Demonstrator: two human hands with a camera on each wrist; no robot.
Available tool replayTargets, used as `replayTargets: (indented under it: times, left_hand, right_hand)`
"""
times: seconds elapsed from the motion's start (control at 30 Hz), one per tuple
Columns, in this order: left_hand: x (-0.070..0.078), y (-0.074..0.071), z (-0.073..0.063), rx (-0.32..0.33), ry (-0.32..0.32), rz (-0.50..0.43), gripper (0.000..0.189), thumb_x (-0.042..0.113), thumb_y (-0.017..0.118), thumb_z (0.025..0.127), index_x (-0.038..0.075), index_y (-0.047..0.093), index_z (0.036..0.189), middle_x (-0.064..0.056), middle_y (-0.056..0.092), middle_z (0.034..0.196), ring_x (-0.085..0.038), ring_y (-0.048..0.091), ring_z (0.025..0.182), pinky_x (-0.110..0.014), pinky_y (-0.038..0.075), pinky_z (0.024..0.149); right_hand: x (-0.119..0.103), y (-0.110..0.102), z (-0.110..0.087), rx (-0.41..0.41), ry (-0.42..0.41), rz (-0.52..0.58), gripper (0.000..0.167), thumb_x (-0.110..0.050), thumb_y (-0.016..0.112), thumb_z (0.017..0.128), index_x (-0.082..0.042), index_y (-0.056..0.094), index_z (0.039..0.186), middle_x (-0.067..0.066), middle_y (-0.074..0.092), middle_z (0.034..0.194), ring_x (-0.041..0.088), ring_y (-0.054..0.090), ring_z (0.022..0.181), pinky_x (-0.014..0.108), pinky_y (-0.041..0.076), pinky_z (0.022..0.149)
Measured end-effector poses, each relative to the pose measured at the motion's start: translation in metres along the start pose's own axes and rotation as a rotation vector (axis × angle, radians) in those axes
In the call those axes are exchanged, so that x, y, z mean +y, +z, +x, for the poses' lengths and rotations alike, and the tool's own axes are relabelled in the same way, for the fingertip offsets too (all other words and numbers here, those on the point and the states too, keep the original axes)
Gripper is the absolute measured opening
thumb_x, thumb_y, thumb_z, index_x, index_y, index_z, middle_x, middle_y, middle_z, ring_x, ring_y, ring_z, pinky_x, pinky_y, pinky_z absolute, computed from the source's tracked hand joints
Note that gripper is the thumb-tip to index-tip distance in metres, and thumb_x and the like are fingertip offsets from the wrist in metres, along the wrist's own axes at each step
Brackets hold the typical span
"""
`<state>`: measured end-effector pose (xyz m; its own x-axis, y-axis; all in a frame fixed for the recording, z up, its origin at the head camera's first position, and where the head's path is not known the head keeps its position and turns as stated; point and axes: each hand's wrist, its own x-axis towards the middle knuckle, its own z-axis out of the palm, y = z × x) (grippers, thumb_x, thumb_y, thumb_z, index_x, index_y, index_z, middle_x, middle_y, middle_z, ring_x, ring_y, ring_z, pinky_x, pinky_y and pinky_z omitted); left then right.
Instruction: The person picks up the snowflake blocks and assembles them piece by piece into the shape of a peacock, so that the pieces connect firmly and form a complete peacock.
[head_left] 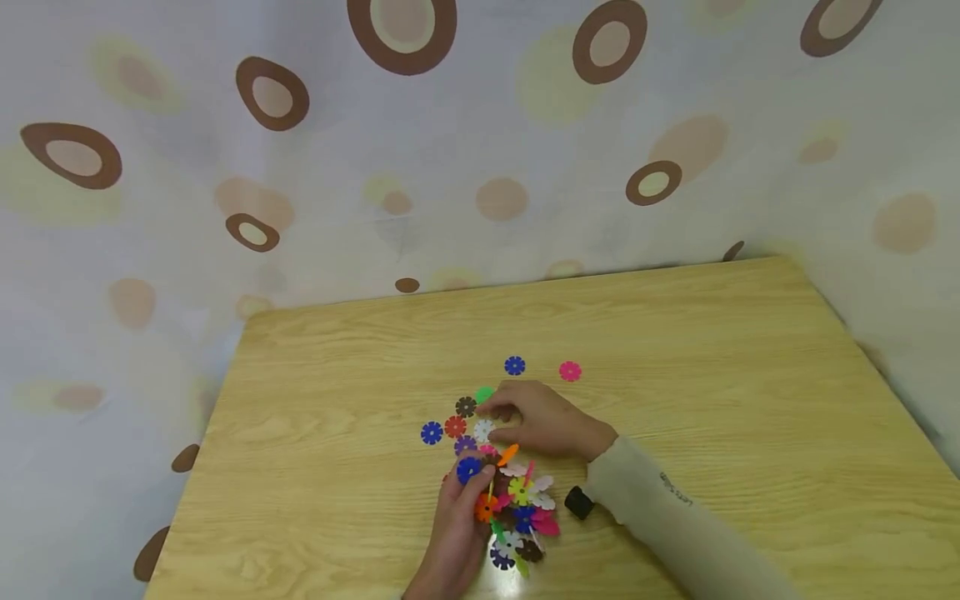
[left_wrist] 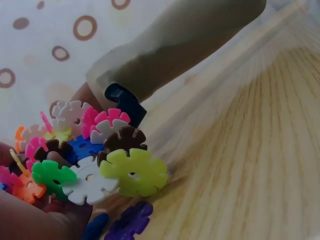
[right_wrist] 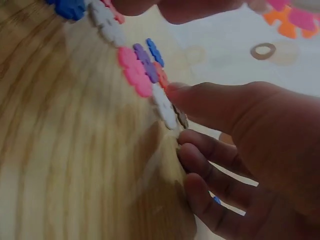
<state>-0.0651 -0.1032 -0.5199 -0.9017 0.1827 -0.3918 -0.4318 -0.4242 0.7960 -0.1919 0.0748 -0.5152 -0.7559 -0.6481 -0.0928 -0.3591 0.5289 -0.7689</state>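
Observation:
My left hand (head_left: 456, 521) grips a cluster of interlocked plastic snowflake discs (head_left: 519, 518) in many colours, thumb pressed near a blue disc. In the left wrist view, yellow (left_wrist: 134, 173), white and green discs jut out of the cluster. My right hand (head_left: 545, 419) hovers low over the loose discs, thumb apart from the loosely bent fingers, nothing visible between them. By its fingertips lie a green disc (head_left: 484, 394), a dark brown disc (head_left: 466, 407) and a white disc (head_left: 483, 430). Its thumb overlaps the loose discs in the right wrist view.
Red (head_left: 455, 427), purple (head_left: 465, 446) and blue (head_left: 431, 432) discs lie on the wooden table (head_left: 337, 467). Farther back are another blue disc (head_left: 514, 366) and a pink disc (head_left: 570, 371). A black band (head_left: 579, 502) shows beside the right sleeve. Patterned cloth (head_left: 450, 167) stands behind.

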Motion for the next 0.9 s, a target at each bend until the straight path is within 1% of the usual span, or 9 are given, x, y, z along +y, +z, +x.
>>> replayTargets:
  times: [0.1,0.17,0.23,0.37,0.47,0.63,0.73,0.83,0.9]
  left_hand:
    - [0.000,0.000,0.000,-0.006,-0.008,0.005,0.005,0.019,0.057,0.111,0.023,0.058,0.113,0.005,0.061,0.116,-0.011,0.064,0.107,-0.025,0.058,0.091]
    - [0.000,0.000,0.000,-0.014,-0.007,0.010,0.005,0.019,0.057,0.111,0.023,0.058,0.112,0.005,0.062,0.117,-0.011,0.064,0.108,-0.026,0.058,0.092]
    - [0.000,0.001,0.000,-0.026,0.004,0.018,0.006,0.018,0.057,0.111,0.023,0.059,0.109,0.005,0.062,0.113,-0.011,0.063,0.105,-0.025,0.057,0.088]
    - [-0.001,0.001,-0.002,-0.048,0.023,0.029,0.007,0.017,0.058,0.110,0.023,0.059,0.106,0.005,0.060,0.105,-0.011,0.060,0.098,-0.023,0.055,0.082]
    - [-0.001,0.001,-0.002,-0.054,0.034,0.032,0.006,0.017,0.059,0.109,0.022,0.058,0.106,0.005,0.060,0.103,-0.011,0.060,0.096,-0.022,0.055,0.080]
    - [-0.001,0.000,-0.003,-0.040,0.031,0.031,0.005,0.016,0.060,0.109,0.020,0.059,0.106,0.004,0.061,0.106,-0.011,0.061,0.099,-0.022,0.057,0.084]
    - [-0.001,-0.001,-0.003,-0.016,0.019,0.031,0.004,0.015,0.059,0.109,0.019,0.061,0.107,0.003,0.062,0.111,-0.012,0.063,0.104,-0.024,0.059,0.089]
    - [-0.001,-0.002,-0.003,0.012,0.010,0.034,0.006,0.016,0.061,0.109,0.017,0.065,0.113,0.004,0.066,0.114,-0.012,0.064,0.109,-0.026,0.060,0.096]
    - [0.000,-0.002,-0.003,0.026,0.007,0.036,0.009,0.016,0.063,0.108,0.015,0.067,0.116,0.005,0.068,0.114,-0.012,0.065,0.110,-0.027,0.059,0.100]
  right_hand:
    - [-0.004,0.003,0.003,0.011,-0.002,-0.090,0.030,-0.024,0.085,0.097,-0.017,0.081,0.126,-0.005,0.068,0.109,0.011,0.064,0.099,0.029,0.059,0.089]
    - [-0.005,0.004,0.005,0.012,0.009,-0.129,0.026,-0.024,0.086,0.096,-0.019,0.083,0.121,-0.007,0.067,0.109,0.010,0.065,0.100,0.030,0.060,0.091]
    - [-0.007,0.006,0.007,0.008,0.032,-0.136,0.022,-0.022,0.088,0.095,-0.019,0.083,0.116,-0.007,0.068,0.109,0.010,0.065,0.101,0.032,0.060,0.092]
    - [-0.011,0.006,0.010,-0.034,0.074,-0.121,0.019,-0.017,0.088,0.093,-0.018,0.079,0.110,-0.004,0.070,0.109,0.012,0.064,0.101,0.034,0.060,0.093]
    - [-0.009,0.005,0.011,-0.048,0.077,-0.056,0.015,-0.015,0.086,0.094,-0.017,0.077,0.106,-0.003,0.072,0.104,0.011,0.064,0.095,0.031,0.059,0.087]
    - [0.004,0.002,0.002,0.007,0.037,0.115,0.006,-0.019,0.081,0.100,-0.019,0.075,0.101,-0.007,0.073,0.095,0.007,0.068,0.086,0.025,0.061,0.082]
    - [0.009,-0.008,-0.008,0.040,0.014,0.203,0.006,-0.021,0.078,0.103,-0.017,0.074,0.105,-0.004,0.074,0.100,0.009,0.069,0.091,0.025,0.062,0.086]
    - [0.007,-0.022,-0.018,0.062,0.011,0.291,0.013,-0.020,0.077,0.104,-0.013,0.074,0.114,0.002,0.074,0.107,0.013,0.070,0.098,0.025,0.062,0.092]
    - [0.003,-0.029,-0.025,0.060,0.002,0.347,0.017,-0.018,0.076,0.104,-0.010,0.074,0.119,0.006,0.075,0.110,0.015,0.071,0.100,0.025,0.063,0.094]
